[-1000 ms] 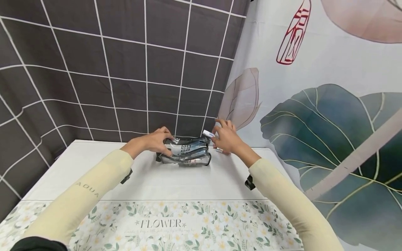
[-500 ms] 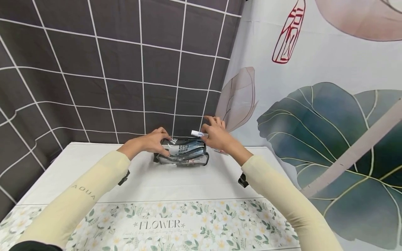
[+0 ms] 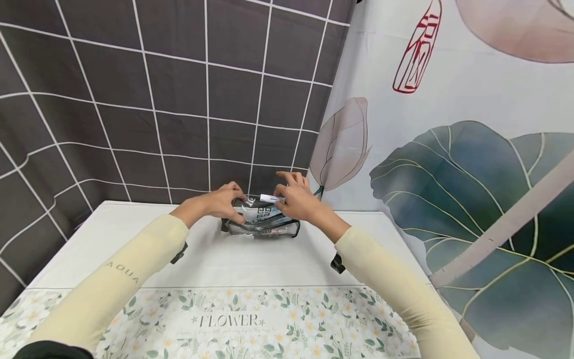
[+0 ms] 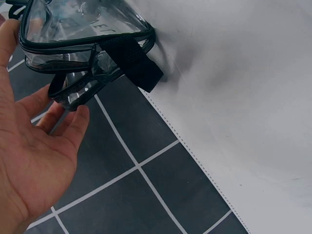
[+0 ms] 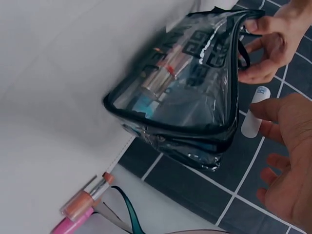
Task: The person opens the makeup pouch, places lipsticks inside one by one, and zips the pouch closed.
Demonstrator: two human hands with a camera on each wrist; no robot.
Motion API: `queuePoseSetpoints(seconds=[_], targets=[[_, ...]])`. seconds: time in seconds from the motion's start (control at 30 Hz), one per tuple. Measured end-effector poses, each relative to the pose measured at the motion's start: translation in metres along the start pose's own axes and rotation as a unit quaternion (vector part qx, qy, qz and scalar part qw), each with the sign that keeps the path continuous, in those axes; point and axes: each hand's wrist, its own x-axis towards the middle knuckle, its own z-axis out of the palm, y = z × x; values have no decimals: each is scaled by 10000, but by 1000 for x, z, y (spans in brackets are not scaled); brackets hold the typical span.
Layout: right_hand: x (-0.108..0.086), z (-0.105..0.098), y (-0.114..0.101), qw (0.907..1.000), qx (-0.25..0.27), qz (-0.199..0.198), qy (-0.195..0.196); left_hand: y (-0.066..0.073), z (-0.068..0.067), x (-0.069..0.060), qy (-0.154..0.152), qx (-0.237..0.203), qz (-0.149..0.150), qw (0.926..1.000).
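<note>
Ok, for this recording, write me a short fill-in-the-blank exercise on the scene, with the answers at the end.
1. In large letters, the floral cloth reads ____.
2. The left hand holds a clear bag edged in ____.
3. The stick that the right hand pinches is mostly ____.
4. The silver-banded tube lies beside a bright ____ item.

Missing words: FLOWER; black; white; pink.
</note>
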Motion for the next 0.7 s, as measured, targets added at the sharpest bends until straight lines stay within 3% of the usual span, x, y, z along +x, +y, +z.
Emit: queuePoseSetpoints(seconds=[0.7], targets=[[7, 19, -23, 9992, -40, -109, -379, -2, 0, 2, -14, 37, -51, 10000]])
